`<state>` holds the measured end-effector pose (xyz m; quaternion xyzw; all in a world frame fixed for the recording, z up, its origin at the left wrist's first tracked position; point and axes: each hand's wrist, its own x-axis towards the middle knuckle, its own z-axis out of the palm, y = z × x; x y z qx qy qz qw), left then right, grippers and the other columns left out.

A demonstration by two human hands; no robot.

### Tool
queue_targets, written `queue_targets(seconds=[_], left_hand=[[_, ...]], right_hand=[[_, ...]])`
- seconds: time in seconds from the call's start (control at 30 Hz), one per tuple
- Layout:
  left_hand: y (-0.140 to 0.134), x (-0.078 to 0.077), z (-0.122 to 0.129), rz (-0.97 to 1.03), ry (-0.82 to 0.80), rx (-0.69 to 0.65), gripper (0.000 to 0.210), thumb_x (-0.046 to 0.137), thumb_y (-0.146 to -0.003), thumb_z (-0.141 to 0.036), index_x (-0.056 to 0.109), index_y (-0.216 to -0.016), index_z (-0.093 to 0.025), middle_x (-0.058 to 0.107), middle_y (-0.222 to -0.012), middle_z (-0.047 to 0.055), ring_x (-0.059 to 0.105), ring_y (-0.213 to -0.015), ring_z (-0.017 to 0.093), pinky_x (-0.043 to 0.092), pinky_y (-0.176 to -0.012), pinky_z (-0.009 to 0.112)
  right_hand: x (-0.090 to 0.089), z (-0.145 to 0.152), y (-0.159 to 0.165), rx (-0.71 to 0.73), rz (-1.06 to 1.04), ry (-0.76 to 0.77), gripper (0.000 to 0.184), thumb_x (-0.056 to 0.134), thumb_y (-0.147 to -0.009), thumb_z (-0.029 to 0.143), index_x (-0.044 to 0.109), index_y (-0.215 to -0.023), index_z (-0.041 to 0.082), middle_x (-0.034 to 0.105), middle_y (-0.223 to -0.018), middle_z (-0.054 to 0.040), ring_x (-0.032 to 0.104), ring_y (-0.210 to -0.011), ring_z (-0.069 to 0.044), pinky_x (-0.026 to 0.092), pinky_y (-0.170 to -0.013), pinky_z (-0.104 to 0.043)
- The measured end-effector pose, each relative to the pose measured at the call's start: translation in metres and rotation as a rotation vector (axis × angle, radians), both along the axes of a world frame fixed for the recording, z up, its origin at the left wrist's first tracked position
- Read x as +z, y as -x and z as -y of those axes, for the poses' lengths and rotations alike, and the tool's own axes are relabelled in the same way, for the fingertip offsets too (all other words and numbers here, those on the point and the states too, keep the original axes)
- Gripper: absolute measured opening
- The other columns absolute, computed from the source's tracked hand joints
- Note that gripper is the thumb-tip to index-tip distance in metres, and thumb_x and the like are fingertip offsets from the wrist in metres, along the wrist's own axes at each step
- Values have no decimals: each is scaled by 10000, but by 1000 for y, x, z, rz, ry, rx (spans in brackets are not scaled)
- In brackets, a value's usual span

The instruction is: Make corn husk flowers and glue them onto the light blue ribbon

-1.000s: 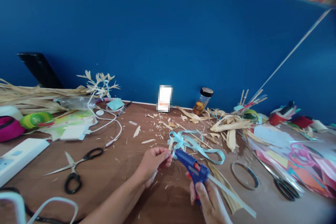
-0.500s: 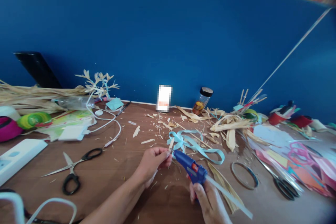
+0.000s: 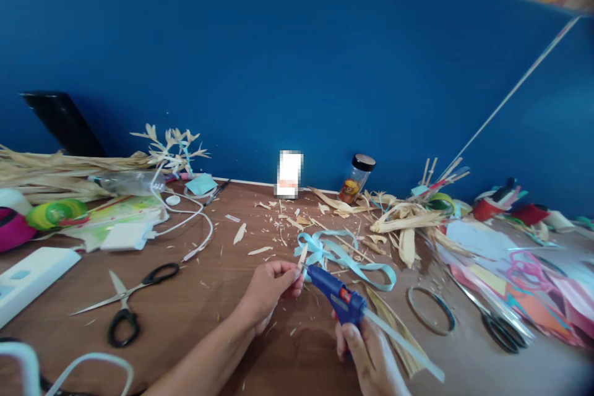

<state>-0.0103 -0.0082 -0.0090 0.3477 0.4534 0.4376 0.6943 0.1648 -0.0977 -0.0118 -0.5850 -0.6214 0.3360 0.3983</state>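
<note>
My right hand (image 3: 364,346) is wrapped round the handle of a blue glue gun (image 3: 336,291), with a long translucent glue stick (image 3: 403,343) jutting from its back end. Pinched between the thumb and fingers of my left hand (image 3: 276,288) is a small pale strip of corn husk (image 3: 303,255), pointing up. The gun's nozzle meets the strip right at my left fingertips; whether glue is coming out is too small to tell. Just behind the nozzle lies a light blue ribbon (image 3: 371,266) with a looped bow.
Black-handled scissors (image 3: 124,300) lie open at left, near a white power strip (image 3: 34,284). Husk scraps, a jar (image 3: 357,178) and a dried husk pile (image 3: 408,223) sit toward the blue partition (image 3: 278,62). At right are a tape ring (image 3: 431,310) and more scissors (image 3: 503,331).
The whole view has shifted very slightly. Both hands keep the same hold, with the nozzle still at the husk strip.
</note>
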Motion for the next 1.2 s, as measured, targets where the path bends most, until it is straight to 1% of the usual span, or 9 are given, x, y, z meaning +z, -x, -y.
queue_targets(seconds=[0.13, 0.27, 0.47, 0.63, 0.77, 0.93, 1.2], left_hand=[[-1, 0, 0, -11, 0, -9, 200, 681, -619, -312, 637, -647, -119, 618, -563, 6, 516, -490, 75, 434, -548, 211], [0, 0, -1, -14, -5, -8, 198, 671, -632, -308, 633, -655, -115, 619, -565, 10, 518, -491, 75, 430, -542, 206], [0, 2, 0, 3, 13, 8, 204, 665, -642, -306, 624, -677, -109, 637, -606, 30, 530, -513, 77, 430, -557, 203], [-1, 3, 0, 2, 2, 0, 190, 669, -633, -297, 622, -648, -114, 621, -571, 15, 517, -495, 76, 426, -541, 202], [-1, 4, -1, -1, 12, 11, 195, 674, -619, -306, 625, -640, -118, 618, -568, 12, 520, -496, 79, 435, -549, 209], [-2, 3, 0, -34, 8, 16, 197, 681, -607, -308, 631, -637, -120, 622, -555, 14, 528, -494, 88, 446, -556, 223], [-3, 8, 1, -50, 11, 18, 196, 679, -605, -307, 626, -625, -119, 610, -535, 3, 509, -479, 78, 436, -539, 212]], right_hand=[[3, -1, 1, -10, 18, -25, 360, 333, -860, 441, 506, -667, 191, 520, -562, -6, 490, -540, -148, 399, -551, -251], [4, -1, 1, 2, 19, -11, 392, 305, -866, 454, 478, -625, 198, 511, -550, -5, 478, -529, -144, 393, -542, -246], [2, 1, -2, -21, 29, -12, 389, 318, -859, 468, 513, -673, 187, 523, -553, -3, 490, -526, -145, 394, -558, -252], [4, -1, 1, 3, 26, -5, 402, 311, -860, 470, 488, -626, 194, 514, -545, -3, 491, -526, -145, 389, -543, -245], [3, -1, 2, -16, 62, -24, 375, 321, -859, 459, 530, -712, 185, 525, -554, -3, 493, -536, -153, 388, -567, -260], [2, -1, -1, -21, 69, -35, 377, 323, -861, 446, 529, -680, 187, 532, -561, -8, 493, -533, -151, 379, -557, -258], [0, 1, -1, -37, 119, -32, 396, 316, -861, 461, 531, -670, 188, 526, -563, -8, 491, -557, -155, 371, -593, -275]])
